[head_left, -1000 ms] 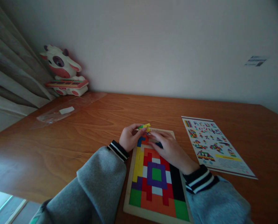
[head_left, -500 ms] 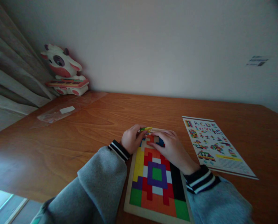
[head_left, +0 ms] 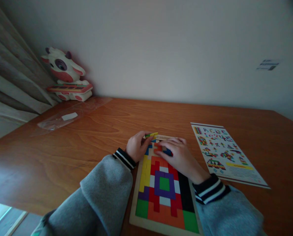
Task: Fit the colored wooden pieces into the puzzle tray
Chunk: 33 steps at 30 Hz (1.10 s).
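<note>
A wooden puzzle board lies on the table, filled largely with coloured block pieces such as yellow, red, purple, black and green ones. At its far left corner, my left hand is closed on yellow and green puzzle pieces, held above the frame. My right hand reaches over the far part of the board. Its thumb and index finger are closed around an orange puzzle piece. Blue pieces show under that hand; its other fingers hide part of the far right corner.
A printed pattern sheet lies right of the board. On the far left are a clear plastic bag with a white label and a cow-shaped toy keyboard. A wall stands behind the table, with a curtain at left.
The whole view has shifted slightly. My left hand has drawn a little left with the yellow and green pieces, uncovering more of the board's far left corner. My right hand has barely moved.
</note>
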Tool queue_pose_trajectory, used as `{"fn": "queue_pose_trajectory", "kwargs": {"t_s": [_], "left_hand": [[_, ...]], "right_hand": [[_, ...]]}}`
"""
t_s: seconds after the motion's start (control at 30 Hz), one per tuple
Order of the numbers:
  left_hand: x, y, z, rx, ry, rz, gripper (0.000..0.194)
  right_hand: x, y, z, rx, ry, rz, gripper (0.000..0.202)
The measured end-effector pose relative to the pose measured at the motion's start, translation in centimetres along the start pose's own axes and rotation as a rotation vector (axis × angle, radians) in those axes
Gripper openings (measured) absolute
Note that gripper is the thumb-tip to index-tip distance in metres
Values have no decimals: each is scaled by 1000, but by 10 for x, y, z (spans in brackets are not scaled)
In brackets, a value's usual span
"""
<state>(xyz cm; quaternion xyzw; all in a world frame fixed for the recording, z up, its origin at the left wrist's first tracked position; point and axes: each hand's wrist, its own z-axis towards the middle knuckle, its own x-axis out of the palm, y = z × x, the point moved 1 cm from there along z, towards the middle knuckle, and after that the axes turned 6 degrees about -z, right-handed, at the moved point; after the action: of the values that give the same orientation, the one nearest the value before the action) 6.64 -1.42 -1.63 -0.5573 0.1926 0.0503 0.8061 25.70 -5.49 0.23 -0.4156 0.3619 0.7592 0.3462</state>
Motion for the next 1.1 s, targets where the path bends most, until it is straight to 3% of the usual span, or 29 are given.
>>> {"fn": "queue_pose_trajectory", "kwargs": {"t_s": [0.2, 0.37, 0.57, 0.7, 0.8, 0.9, 0.97, 1.1], "left_hand": [[1, -2, 0, 30, -34, -36, 29], [1, -7, -2, -8, 19, -63, 30], [0, -5, -1, -6, -9, -80, 33], [1, -3, -1, -32, 7, -146, 35], [1, -3, -2, -37, 40, -143, 35], [1, -4, -3, -46, 73, -181, 36], [2, -6, -4, -51, 99, -239, 36], [4, -10, -3, -29, 155, -335, 33]], "right_hand": [[-4, 4, 2, -106, -74, 16, 21], [-9, -7, 2, 83, -170, 33, 25], [-13, -41, -5, 339, -183, -75, 33], [-11, -57, -11, 362, -133, -198, 35], [-13, -56, -12, 343, -161, -215, 27], [-15, -40, -7, 278, -175, -15, 23], [-15, -25, -3, 215, -111, 223, 23], [-11, -2, 1, 243, -66, 506, 22]]}}
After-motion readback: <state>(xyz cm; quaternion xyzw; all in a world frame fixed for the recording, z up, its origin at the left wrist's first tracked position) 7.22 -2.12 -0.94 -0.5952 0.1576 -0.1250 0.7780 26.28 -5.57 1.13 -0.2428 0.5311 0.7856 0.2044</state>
